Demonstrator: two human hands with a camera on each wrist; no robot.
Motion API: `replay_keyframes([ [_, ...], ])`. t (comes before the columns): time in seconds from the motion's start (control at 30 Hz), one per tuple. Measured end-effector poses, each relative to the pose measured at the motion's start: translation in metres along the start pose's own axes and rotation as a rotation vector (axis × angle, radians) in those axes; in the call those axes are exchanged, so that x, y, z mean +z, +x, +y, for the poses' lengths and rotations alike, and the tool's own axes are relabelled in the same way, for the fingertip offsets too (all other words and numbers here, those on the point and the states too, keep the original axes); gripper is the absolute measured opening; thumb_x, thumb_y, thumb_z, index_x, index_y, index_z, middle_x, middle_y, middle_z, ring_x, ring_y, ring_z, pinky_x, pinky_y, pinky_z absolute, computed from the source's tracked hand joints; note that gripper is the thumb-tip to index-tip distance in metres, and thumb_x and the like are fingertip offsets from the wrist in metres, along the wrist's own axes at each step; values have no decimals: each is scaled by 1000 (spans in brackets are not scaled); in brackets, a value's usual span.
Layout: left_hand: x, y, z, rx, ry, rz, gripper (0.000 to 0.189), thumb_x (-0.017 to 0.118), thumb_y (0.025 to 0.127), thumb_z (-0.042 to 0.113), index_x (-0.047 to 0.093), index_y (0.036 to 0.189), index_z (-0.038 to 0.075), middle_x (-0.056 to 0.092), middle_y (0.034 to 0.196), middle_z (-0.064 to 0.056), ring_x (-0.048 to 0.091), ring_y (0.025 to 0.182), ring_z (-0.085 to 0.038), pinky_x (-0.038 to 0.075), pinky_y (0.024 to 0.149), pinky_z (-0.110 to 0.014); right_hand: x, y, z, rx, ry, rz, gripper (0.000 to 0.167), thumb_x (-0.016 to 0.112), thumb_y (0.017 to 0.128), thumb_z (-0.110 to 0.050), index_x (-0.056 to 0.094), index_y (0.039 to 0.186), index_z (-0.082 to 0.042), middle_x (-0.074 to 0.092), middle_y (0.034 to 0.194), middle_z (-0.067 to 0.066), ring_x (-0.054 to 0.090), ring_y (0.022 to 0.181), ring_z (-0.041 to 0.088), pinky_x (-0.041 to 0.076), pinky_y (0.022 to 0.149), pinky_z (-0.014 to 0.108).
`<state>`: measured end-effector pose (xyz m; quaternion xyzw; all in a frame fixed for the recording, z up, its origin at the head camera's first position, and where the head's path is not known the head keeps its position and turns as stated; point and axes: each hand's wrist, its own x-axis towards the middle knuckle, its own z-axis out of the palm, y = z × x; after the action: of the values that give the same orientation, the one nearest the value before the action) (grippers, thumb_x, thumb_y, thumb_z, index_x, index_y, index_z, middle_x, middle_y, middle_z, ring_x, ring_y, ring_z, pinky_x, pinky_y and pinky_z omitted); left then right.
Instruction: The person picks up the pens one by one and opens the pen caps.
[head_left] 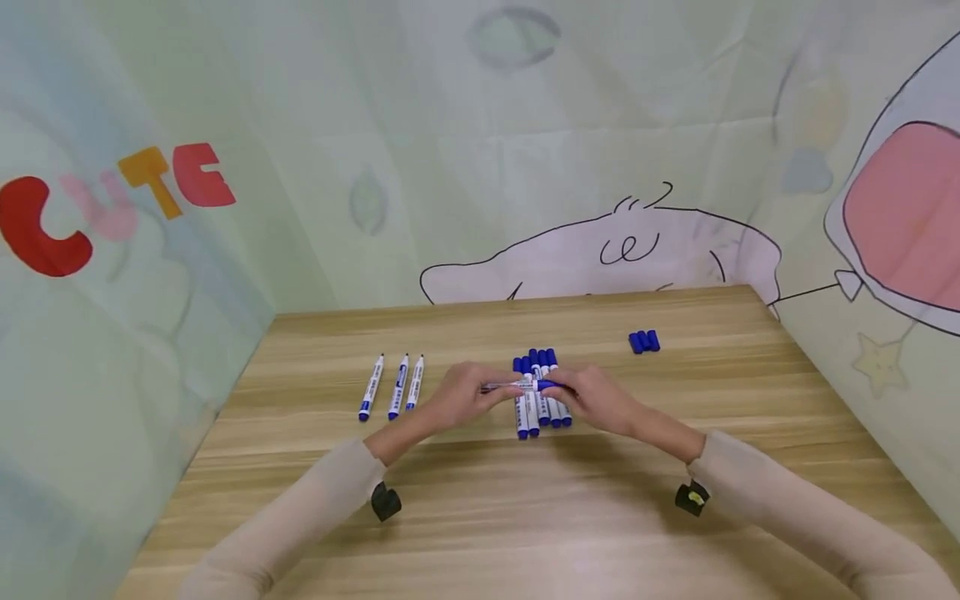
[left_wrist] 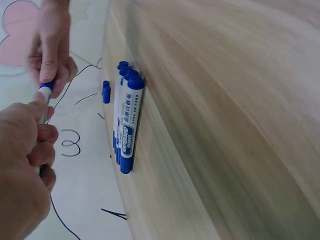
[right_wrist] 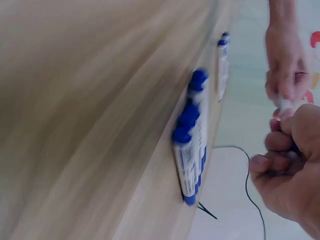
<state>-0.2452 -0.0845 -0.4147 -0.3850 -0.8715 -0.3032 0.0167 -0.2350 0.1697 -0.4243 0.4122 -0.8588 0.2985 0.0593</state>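
A white marker (head_left: pixel 527 385) is held level between the two hands, above a row of capped markers (head_left: pixel 522 417) on the table. My left hand (head_left: pixel 467 397) grips the barrel with curled fingers, as the left wrist view also shows. At its other end, my right hand (head_left: pixel 603 402) pinches the blue cap (left_wrist: pixel 47 85). Whether the cap is fully on the marker cannot be told. Beneath the hands, several white markers with blue caps lie side by side, partly hidden by the fingers and the held marker.
Three uncapped markers (head_left: pixel 399 387) lie at the left, dark tips pointing away. Three loose blue caps (head_left: pixel 643 342) sit together at the back right. The wooden table (head_left: pixel 525 525) meets printed curtains (head_left: pixel 360 167) at its back and sides.
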Motion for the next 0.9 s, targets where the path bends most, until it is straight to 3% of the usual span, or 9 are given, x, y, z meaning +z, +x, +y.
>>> replay_keyframes([
  [0.17,-1,-1,0,79,74,12,29,67,99,27,74,122,10,77,117,-7,66,72,-7,48,63,-17,-6,3,-1,58,128,-107,18,59,104,-11,70,99,1,60,70,7,41,60,-1,40,56,17],
  [0.3,1,-1,-2,142,112,11,28,68,98,26,75,121,12,80,107,-6,60,69,-3,44,61,-15,-9,5,0,61,139,-220,19,54,106,-12,67,103,1,58,74,4,42,65,1,40,60,19],
  [0.5,5,-2,-6,239,185,84,27,74,93,22,77,119,13,77,86,0,53,62,-3,41,59,-14,-18,13,-2,151,363,-475,27,37,111,-12,58,114,5,46,79,0,39,67,7,35,64,21],
  [0.6,8,-4,-9,261,222,97,27,74,93,21,77,118,12,77,85,1,52,61,-2,40,59,-13,-18,15,-2,176,334,-528,27,34,112,-13,55,110,5,44,81,-1,39,70,8,35,65,22],
  [0.7,10,-4,-8,259,240,94,27,72,96,23,76,119,11,79,92,-1,52,61,-3,40,60,-13,-16,13,-3,169,202,-496,26,36,112,-16,54,107,2,44,78,-3,40,69,8,37,65,22],
  [0.83,9,-3,-8,225,222,71,27,69,98,24,75,121,10,80,98,-2,50,60,-1,39,60,-14,-8,8,-3,126,55,-379,21,40,111,-14,55,104,-1,44,73,-4,39,63,5,41,61,21],
  [0.9,6,-1,-8,202,198,58,27,68,99,24,75,121,10,80,100,-4,51,59,-2,41,60,-15,-4,6,-3,112,33,-323,17,42,110,-12,54,104,-1,44,70,-5,38,59,4,40,57,19],
])
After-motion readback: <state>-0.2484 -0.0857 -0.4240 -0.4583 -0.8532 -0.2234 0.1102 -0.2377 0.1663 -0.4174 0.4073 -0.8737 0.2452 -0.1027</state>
